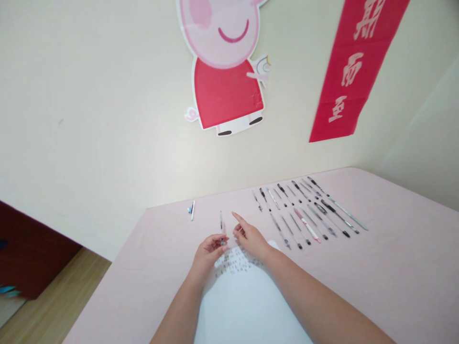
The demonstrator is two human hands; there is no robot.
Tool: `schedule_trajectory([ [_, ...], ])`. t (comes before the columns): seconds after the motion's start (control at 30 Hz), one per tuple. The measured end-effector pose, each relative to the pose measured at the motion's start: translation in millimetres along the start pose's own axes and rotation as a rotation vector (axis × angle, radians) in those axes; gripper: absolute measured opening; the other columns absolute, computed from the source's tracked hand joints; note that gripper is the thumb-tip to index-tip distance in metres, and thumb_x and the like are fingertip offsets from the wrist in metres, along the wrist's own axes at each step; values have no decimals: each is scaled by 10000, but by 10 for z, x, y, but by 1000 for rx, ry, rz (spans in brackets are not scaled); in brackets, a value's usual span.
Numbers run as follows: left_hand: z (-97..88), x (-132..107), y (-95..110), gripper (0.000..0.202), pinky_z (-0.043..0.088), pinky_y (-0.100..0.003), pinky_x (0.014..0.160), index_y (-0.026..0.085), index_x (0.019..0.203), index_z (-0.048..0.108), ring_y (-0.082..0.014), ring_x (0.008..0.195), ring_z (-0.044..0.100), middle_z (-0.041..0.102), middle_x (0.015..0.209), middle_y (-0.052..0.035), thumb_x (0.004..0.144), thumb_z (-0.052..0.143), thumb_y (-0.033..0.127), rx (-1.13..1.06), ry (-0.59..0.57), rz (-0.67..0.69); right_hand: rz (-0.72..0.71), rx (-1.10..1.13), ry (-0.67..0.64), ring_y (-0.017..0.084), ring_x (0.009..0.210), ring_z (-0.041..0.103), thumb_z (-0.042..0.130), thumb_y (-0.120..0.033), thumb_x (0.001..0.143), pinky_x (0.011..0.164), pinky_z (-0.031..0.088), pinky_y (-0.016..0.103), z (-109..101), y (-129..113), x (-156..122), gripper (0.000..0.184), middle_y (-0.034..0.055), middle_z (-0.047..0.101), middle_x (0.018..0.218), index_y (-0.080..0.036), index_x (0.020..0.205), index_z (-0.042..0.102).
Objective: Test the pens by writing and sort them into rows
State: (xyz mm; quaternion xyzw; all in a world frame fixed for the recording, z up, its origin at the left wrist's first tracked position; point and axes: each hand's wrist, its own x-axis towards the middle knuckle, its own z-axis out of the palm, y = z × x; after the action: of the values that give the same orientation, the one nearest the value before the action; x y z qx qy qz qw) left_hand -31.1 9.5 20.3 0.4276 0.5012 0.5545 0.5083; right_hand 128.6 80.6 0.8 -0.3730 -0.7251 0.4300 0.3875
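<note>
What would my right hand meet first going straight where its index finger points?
Probably the wall behind the table, passing close to the slim pen, though depth is unclear.

Near the far edge of the matt surface (387, 282), pens (306, 225) looked smooth plastic, while the paper (247, 306) looked matt.

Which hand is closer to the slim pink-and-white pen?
Right. The right hand is left of the pink-and-white pen, with slim greyish pens between; the left hand is farther left.
</note>
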Motion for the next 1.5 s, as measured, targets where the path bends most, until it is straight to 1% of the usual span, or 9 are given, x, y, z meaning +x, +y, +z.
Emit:
schedule_trajectory([
  [0.1,12,-7,-17,308,474,-277,703,179,831,673,-146,754,593,664,811,-38,567,788,285,35,-10,7,-39,-120,-43,100,618,513,464,-165,837,621,409,224,-12,-37,-25,597,-9,606,858,-291,1397,299],
  [0.2,21,-15,-21,290,470,-263,660,181,797,672,-126,702,571,640,774,-22,559,794,296,56,-28,18,-53,-175,-48,109,629,517,453,-168,836,627,407,227,-21,-50,-28,591,-4,611,865,-280,1397,304],
  [0.43,21,-15,-31,284,457,-252,629,176,773,676,-111,657,552,615,720,-10,554,800,307,65,-52,2,-61,-193,-42,112,638,520,447,-161,830,634,403,222,-10,-8,-21,591,-6,615,861,-278,1394,312],
  [0.63,27,-16,-33,277,425,-231,582,173,747,676,-101,626,533,601,685,-3,547,804,314,73,-55,16,-51,-181,-34,114,651,523,459,-153,827,649,404,221,-15,-5,-19,593,-6,619,865,-287,1388,324],
  [0.9,39,-25,-15,273,425,-236,585,181,745,669,-100,620,519,582,679,4,550,797,324,96,-52,15,-52,-178,-30,114,643,519,462,-151,824,648,407,223,-15,-6,-19,594,-5,620,868,-291,1387,329],
  [1.07,29,-7,-50,265,421,-230,579,182,746,670,-95,614,505,578,681,6,551,799,309,101,-72,38,-49,-185,-34,112,645,519,456,-151,827,643,404,218,-16,-6,-24,592,-8,620,869,-297,1387,327],
  [1.2,34,-9,-57,262,427,-240,604,189,779,668,-103,640,519,596,710,-1,573,791,293,92,-93,39,-53,-202,-37,115,647,521,452,-151,825,648,405,222,-17,-9,-21,593,-3,621,870,-287,1389,328],
  [1.37,55,-27,-38,284,427,-251,623,181,778,672,-113,654,522,605,721,-13,563,798,318,115,-103,37,-70,-220,-43,119,655,527,453,-148,825,666,409,227,-21,-15,-19,600,-2,623,869,-289,1393,321],
  [1.5,36,-21,-62,279,429,-259,644,182,801,676,-123,674,528,614,746,-24,581,789,311,155,-135,51,-75,-231,-47,125,676,533,457,-145,827,680,411,227,-28,-31,-24,599,0,633,882,-300,1391,327],
])
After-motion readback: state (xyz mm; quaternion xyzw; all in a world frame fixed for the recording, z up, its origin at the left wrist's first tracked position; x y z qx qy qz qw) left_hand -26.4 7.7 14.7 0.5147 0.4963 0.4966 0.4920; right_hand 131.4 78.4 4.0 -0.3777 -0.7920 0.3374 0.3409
